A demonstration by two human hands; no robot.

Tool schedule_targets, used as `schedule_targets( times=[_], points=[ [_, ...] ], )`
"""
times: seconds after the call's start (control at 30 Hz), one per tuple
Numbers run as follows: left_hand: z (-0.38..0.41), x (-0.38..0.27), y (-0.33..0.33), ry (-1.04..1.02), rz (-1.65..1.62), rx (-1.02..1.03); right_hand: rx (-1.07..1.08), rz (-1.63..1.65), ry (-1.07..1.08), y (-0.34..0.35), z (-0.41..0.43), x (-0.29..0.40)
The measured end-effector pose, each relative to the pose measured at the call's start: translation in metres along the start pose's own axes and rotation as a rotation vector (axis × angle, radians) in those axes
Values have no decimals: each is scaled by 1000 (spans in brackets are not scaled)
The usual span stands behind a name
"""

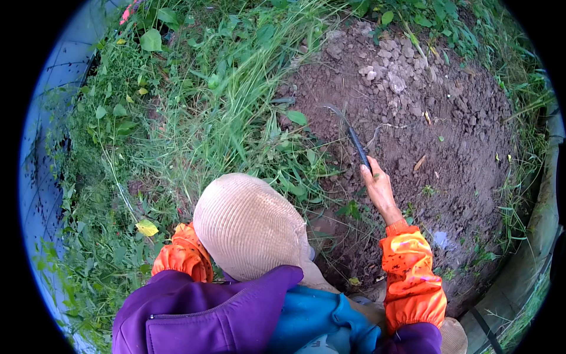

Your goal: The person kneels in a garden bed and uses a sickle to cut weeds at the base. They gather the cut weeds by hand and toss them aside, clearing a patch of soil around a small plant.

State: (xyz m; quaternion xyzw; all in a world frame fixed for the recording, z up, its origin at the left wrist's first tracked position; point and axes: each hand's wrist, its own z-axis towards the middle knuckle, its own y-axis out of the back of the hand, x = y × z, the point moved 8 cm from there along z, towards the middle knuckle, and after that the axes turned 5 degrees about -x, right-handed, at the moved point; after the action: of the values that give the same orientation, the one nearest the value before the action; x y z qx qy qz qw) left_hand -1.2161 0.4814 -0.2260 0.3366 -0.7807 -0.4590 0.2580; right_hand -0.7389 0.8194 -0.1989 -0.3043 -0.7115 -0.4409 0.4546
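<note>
A sickle with a black handle and a thin curved blade is held in my right hand. Its blade reaches over bare brown soil, beside the edge of the weeds. My left hand is out of view; only its orange sleeve shows, behind my bent knee in tan corduroy. Tall green grass lies in front of the knee, partly flattened and leaning.
Pale clods lie at the far end of the soil. A grey-green sheeted edge curves along the right, and pale blue sheeting borders the weeds on the left. A white scrap lies near my right sleeve.
</note>
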Motion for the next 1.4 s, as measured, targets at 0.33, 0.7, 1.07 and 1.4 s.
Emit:
schedule_targets(
  times=[0.33,0.7,1.07,1.4],
  points=[
    [-61,-228,200,-827,512,-242,-16,59,-118,-11,2,-36],
    [124,-346,7,-535,159,-276,96,23,-198,-30,-5,-22],
    [19,-323,16,-861,328,97,444,-220,-234,0,-46,-61],
    [21,-117,65,-701,823,172,324,67,-412,2,-41,-36]
  ],
)
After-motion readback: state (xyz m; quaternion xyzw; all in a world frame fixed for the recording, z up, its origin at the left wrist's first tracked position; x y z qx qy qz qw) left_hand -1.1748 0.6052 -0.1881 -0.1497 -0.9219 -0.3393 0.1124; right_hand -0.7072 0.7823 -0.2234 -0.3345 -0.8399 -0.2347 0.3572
